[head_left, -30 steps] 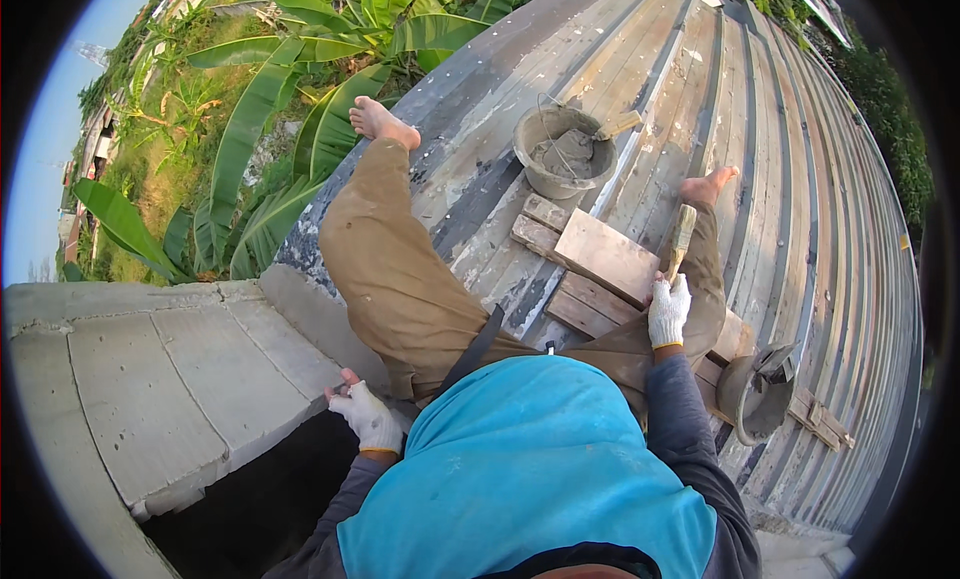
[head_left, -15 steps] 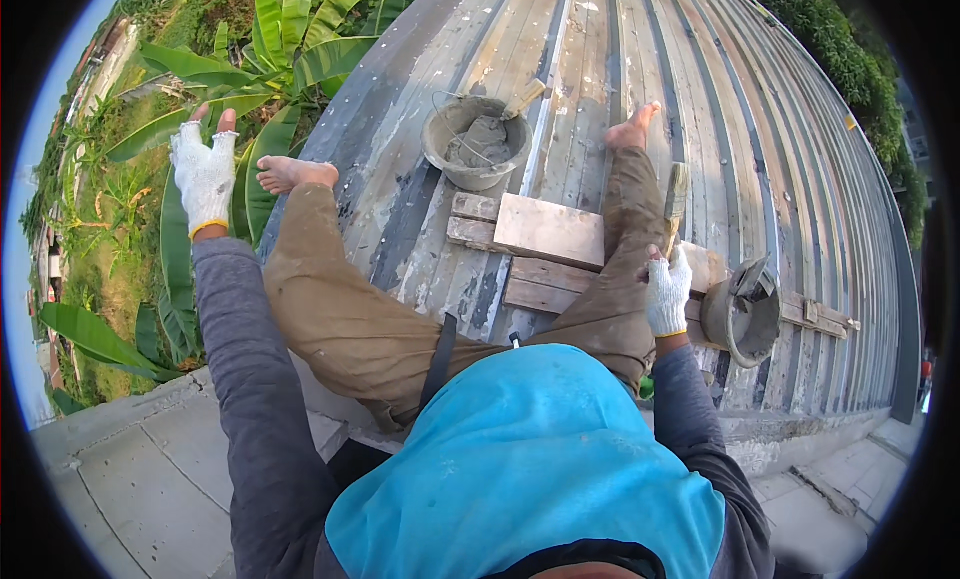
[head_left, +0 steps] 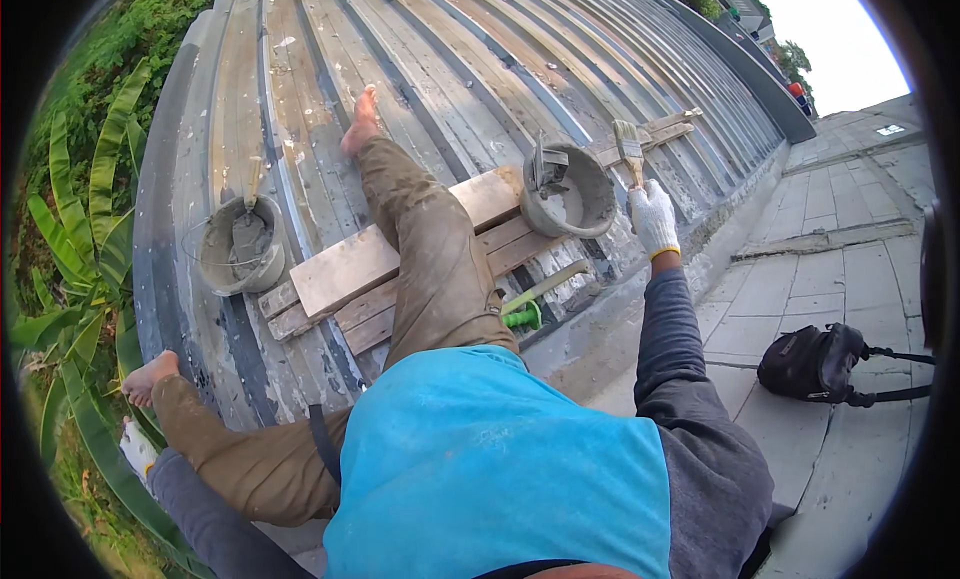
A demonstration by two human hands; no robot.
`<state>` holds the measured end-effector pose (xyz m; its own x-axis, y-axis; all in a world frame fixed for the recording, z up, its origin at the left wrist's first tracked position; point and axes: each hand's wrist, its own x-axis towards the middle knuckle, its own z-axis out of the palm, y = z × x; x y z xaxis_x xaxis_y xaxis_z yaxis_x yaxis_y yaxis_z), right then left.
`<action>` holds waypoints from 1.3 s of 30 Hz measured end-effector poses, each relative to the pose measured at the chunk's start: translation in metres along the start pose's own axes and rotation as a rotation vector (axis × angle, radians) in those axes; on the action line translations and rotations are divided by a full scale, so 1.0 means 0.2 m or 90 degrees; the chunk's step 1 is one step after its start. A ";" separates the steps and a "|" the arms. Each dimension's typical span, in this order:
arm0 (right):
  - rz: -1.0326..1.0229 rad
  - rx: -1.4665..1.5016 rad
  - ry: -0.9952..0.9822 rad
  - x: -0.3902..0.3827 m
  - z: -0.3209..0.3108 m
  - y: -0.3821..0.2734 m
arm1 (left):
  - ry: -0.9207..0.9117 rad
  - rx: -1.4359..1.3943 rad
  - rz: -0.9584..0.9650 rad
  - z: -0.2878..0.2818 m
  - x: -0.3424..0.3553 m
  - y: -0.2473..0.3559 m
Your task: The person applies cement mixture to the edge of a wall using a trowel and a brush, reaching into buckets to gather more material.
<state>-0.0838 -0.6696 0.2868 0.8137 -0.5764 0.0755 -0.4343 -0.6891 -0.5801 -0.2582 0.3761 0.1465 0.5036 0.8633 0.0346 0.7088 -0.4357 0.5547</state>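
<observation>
Clasping the flat paintbrush (head_left: 629, 147) beside the mortar bucket (head_left: 597, 187), the right hand (head_left: 653, 219) needs a firm hold; the left hand (head_left: 138, 450) has an unclear grip.

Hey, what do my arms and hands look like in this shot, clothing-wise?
Your right hand and left hand wear white gloves with yellow edging at the wrist. Long dark grey sleeves cover both arms, beside a turquoise top.
</observation>
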 end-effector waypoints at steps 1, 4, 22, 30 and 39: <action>-0.044 -0.176 -0.017 0.02 0.01 0.02 | -0.083 -0.038 -0.030 0.01 0.00 0.07; -0.105 -0.421 -0.082 0.08 0.06 -0.05 | -0.047 -0.049 -0.037 0.14 -0.12 -0.01; -0.034 -0.636 -0.249 0.19 0.47 0.18 | 0.063 0.022 0.026 -0.01 -0.20 0.13; 0.000 -0.517 -0.101 0.10 0.25 0.12 | 0.215 0.138 0.177 -0.20 -0.49 0.96; 0.039 0.386 0.077 -0.43 0.12 -0.53 | -0.123 -0.541 0.354 -0.08 -1.59 1.59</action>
<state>-0.0988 -0.5360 0.3222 0.7299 -0.6765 0.0986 -0.1531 -0.3023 -0.9409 -0.2005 -0.0323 0.3255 0.7777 0.5061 0.3728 -0.1931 -0.3721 0.9079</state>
